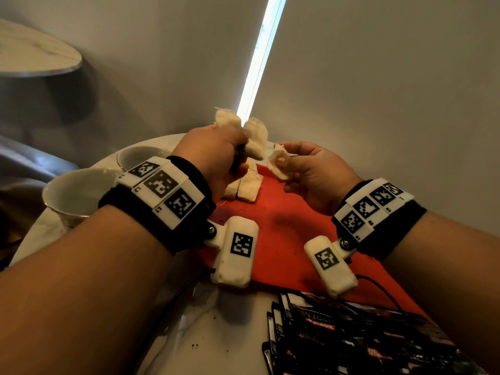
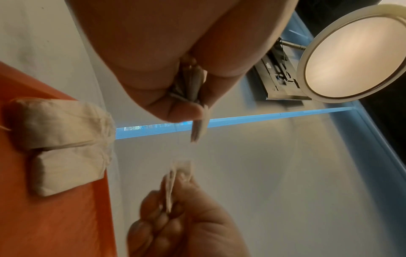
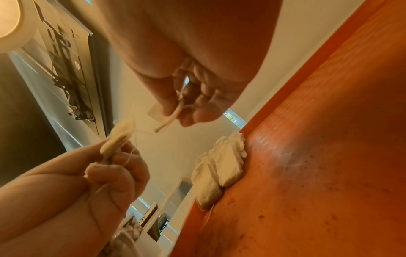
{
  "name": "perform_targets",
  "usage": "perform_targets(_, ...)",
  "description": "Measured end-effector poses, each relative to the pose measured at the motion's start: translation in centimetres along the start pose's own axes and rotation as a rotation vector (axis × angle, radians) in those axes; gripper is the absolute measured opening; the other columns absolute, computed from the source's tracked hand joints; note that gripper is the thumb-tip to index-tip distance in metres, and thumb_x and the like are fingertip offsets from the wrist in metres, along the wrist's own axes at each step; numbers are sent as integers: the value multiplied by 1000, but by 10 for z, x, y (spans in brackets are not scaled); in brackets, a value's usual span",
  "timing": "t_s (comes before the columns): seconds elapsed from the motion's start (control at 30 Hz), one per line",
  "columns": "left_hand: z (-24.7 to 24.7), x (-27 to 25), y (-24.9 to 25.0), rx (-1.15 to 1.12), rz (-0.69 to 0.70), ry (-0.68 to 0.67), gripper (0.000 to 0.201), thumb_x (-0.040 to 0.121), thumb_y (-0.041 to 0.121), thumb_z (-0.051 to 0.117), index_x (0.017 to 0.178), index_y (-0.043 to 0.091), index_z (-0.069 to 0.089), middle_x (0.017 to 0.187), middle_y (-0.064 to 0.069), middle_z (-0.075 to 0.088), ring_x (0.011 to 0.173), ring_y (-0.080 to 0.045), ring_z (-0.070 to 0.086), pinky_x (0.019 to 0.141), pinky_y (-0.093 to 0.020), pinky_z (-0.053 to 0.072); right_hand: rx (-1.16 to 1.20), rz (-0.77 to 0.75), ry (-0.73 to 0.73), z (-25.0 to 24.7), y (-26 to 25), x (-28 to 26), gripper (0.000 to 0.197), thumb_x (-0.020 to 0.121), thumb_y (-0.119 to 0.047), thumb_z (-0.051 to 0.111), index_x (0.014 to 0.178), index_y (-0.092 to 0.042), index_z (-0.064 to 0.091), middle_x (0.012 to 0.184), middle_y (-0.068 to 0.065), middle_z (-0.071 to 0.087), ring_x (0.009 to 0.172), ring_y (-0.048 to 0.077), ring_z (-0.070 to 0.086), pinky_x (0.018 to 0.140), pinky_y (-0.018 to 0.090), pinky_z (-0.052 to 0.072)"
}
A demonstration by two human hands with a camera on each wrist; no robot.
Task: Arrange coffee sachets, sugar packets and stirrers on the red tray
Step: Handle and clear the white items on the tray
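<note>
Head view: my left hand grips a bunch of packets; my right hand pinches one packet. Two laid packets sit mid-frame on the tray, below both hands, nearer the left, long axes pointing away from me.

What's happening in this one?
A person is laying out white packets on the red tray. The left hand holds a few packets above the tray's far end; the right hand pinches one packet. Two packets already lie side by side on the tray. Dark sachets wait nearby.
</note>
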State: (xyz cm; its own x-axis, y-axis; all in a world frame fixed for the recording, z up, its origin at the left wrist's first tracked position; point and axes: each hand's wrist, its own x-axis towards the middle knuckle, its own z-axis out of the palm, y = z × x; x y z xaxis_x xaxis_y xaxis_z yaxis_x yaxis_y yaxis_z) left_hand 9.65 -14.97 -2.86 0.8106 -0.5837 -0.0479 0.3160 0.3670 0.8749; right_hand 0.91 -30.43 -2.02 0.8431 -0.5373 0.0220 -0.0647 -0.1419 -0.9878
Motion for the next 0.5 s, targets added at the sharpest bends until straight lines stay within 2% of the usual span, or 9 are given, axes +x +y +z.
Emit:
perform_targets(0.07,-2,3,2,-71,66,68,6,96,12,62,99,16,65,73,-1,66,60,-10,60,49,-23,47,-78,51,45,-2,2,4,17,88,1,67,100,-11,66,79,6,72,61,17,62,49,27,45)
perform_targets(0.13,-4,4,6,-129,124,124,7,96,15,64,98,21,66,81,0,70,67,-10,65,54,-26,48,-148,113,74,-3,4,9,17,87,3,66,92,-13,65,72,4,71,60,18,61,50,29,40)
perform_targets(0.27,-4,1,11,-204,154,166,10,97,18,65,104,25,67,88,3,73,75,-8,68,58,-25,51,-250,215,58,2,6,12,14,88,1,66,99,-8,65,67,4,70,56,15,56,51,28,34)
perform_targets(0.37,-4,1,11,-215,146,169,10,98,18,65,106,23,66,89,2,72,76,-10,67,57,-24,52,-290,274,47,13,8,17,17,88,1,68,103,-4,64,80,10,61,55,14,46,51,28,32)
perform_targets(0.43,-3,1,11,-216,138,164,12,98,17,64,109,22,65,89,1,72,75,-10,67,56,-24,51,-304,305,30,20,10,20,9,88,2,66,96,-3,64,85,13,56,56,15,45,49,27,36)
perform_targets(0.5,-4,2,10,-225,137,157,13,98,17,64,109,22,65,91,0,72,76,-11,67,56,-24,51,-282,336,13,26,13,25,8,91,5,63,91,-3,62,79,12,60,55,14,53,46,24,46)
